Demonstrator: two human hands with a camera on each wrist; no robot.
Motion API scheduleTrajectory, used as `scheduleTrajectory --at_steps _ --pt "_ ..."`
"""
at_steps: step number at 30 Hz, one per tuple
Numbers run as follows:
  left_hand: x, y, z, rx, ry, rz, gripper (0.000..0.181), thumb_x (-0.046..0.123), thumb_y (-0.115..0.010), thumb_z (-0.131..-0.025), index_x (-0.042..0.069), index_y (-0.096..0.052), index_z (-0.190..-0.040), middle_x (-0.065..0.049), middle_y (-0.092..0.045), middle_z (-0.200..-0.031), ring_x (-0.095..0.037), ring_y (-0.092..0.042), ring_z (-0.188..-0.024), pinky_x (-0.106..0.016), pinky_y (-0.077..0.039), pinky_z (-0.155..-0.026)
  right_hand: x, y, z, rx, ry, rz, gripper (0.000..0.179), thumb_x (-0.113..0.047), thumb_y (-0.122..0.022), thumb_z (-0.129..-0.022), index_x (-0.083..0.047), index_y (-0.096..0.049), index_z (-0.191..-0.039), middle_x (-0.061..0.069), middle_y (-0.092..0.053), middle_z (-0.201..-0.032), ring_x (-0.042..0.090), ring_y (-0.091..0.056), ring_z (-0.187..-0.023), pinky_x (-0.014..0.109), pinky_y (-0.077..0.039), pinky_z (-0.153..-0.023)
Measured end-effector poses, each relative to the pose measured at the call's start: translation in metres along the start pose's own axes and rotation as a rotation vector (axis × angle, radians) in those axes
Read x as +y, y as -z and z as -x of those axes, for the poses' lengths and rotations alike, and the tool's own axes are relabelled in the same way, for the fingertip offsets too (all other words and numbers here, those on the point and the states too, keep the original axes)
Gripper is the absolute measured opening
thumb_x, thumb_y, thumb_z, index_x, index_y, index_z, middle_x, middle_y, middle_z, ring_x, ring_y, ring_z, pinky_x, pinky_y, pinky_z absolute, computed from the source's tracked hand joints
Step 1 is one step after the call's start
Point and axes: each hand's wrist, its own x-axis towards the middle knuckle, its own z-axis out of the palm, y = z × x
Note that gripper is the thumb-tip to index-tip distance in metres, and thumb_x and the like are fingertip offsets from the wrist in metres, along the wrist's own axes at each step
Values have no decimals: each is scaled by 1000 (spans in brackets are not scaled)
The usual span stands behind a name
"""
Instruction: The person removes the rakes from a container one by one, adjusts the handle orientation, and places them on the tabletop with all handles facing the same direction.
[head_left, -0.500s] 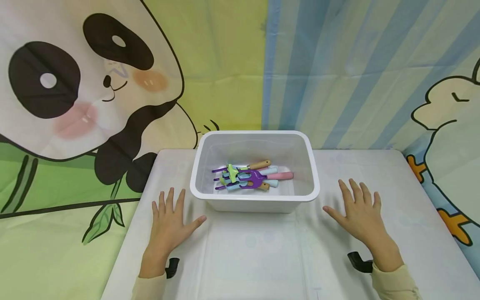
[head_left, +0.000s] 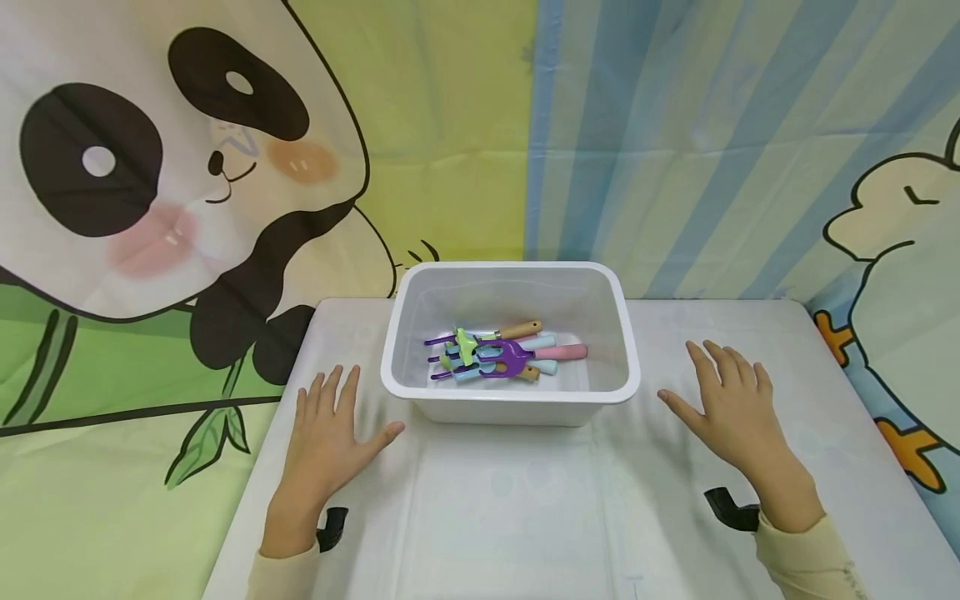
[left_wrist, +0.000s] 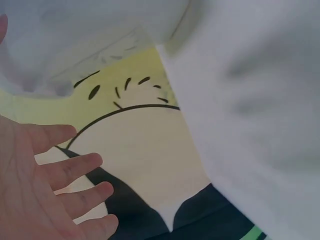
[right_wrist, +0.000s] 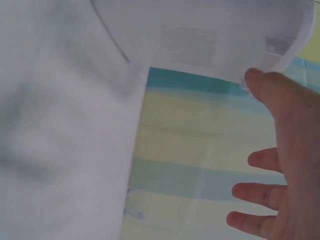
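A white plastic bin [head_left: 510, 410] stands at the back middle of the table in the head view. Inside it lies a pile of small hand tools: a purple garden fork [head_left: 510, 358] with a pink handle [head_left: 561, 352] on top, a wooden handle [head_left: 519, 330], light blue handles and a green piece [head_left: 465, 345]. My left hand [head_left: 322, 450] is left of the bin, fingers spread, holding nothing. On the other side, my right hand [head_left: 738, 417] is likewise spread and holds nothing. Both are apart from the bin. Overlap hides parts of the lower tools.
A white cloth covers the table [head_left: 510, 517]. Behind it hangs a printed backdrop [head_left: 457, 125] with a panda and stripes. Black curved pieces [head_left: 731, 510] sit at both wrists, beside the sleeves.
Both hands have moved slightly outward, away from the bin, and a little toward the back. The bin and its tools have stayed put.
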Motion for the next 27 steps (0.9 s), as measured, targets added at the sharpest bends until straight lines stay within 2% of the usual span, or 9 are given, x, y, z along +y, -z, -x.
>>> scheduleTrajectory --at_steps 5,9,11,13,16,19,22,27 --pt "3 12 -7 36 -32 7 107 75 -63 -80 3 -34 -154 -27 -35 -152 -50 -24 -142 -64 -13 -115 1 16 -16 88 76 -1 84 -37 -79 -84 4 -41 -147 33 -42 -140 55 -39 -124 77 -28 -97" --pt "9 20 -16 66 -71 10 107 75 -63 -79 4 -34 -154 -26 -35 -153 -47 -25 -143 -63 -15 -115 0 29 -30 125 124 -19 81 -52 -67 -92 4 -43 -146 33 -45 -139 54 -41 -124 74 -31 -97" --pt "11 24 -22 85 -99 7 108 75 -63 -79 4 -35 -154 -26 -35 -153 -46 -26 -142 -63 -17 -115 -2 34 -38 153 170 -28 79 -53 -64 -94 5 -45 -144 33 -48 -136 53 -44 -122 73 -33 -96" --pt "15 27 -27 99 -128 -1 108 76 -63 -79 3 -35 -154 -25 -36 -152 -46 -26 -142 -62 -18 -115 -4 40 -47 187 220 -36 76 -47 -68 -92 6 -47 -142 33 -51 -132 54 -47 -118 72 -37 -94" --pt "20 32 -34 109 -169 -10 107 76 -62 -79 2 -37 -153 -25 -36 -152 -45 -26 -143 -60 -19 -115 -10 48 -59 212 271 -51 74 -28 -80 -81 7 -50 -140 33 -55 -127 54 -52 -112 71 -42 -89" --pt "26 36 -43 103 -194 -15 108 77 -62 -79 2 -37 -152 -24 -35 -154 -44 -24 -144 -56 -17 -118 -18 57 -70 191 283 -69 74 -21 -84 -78 6 -51 -139 32 -57 -126 52 -54 -111 70 -43 -87" --pt "32 40 -50 89 -205 -16 109 78 -61 -78 2 -36 -153 -24 -33 -155 -44 -23 -145 -55 -16 -118 -26 65 -80 143 290 -81 72 -21 -83 -81 5 -50 -140 30 -56 -127 51 -54 -111 67 -45 -88" --pt "43 43 -61 24 -204 -6 111 80 -59 -79 3 -32 -156 -22 -27 -159 -42 -18 -147 -56 -15 -118 -43 75 -100 80 320 -109 65 -21 -80 -87 2 -51 -140 27 -57 -127 47 -55 -112 63 -45 -91"
